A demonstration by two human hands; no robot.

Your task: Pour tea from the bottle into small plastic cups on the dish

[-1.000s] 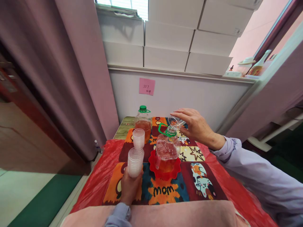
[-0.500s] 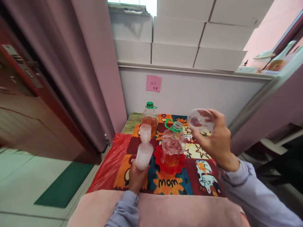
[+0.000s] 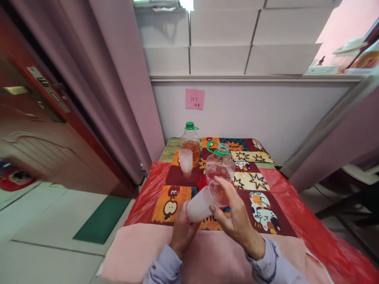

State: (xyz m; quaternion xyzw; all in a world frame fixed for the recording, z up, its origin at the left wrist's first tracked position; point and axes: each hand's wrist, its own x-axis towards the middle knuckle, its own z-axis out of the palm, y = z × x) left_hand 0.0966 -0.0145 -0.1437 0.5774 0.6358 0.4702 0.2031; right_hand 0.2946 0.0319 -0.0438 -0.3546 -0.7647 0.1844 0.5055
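My left hand (image 3: 181, 232) is closed round a stack of clear plastic cups (image 3: 199, 206), tipped on its side with the mouth pointing right. My right hand (image 3: 233, 219) meets the stack's open end, its fingers pinched on the rim of a clear cup (image 3: 218, 194) at the mouth of the stack. Just behind stands an open clear jug (image 3: 219, 167) with a green neck ring and reddish liquid, on a red saucer (image 3: 201, 183). A second stack of cups (image 3: 186, 161) and a capped jug of amber liquid (image 3: 190, 142) stand further back left.
A patterned cloth (image 3: 253, 185) covers a small table over red plastic sheeting (image 3: 296, 213). A pink cloth (image 3: 139, 252) lies at the near edge. White boxes (image 3: 225, 35) are stacked on the sill; a curtain (image 3: 118, 79) and wooden door (image 3: 35, 130) are left.
My right hand brought its clear cup from above the open jug down to the mouth of the stack. My left hand tipped the stack sideways and lifted it towards me.
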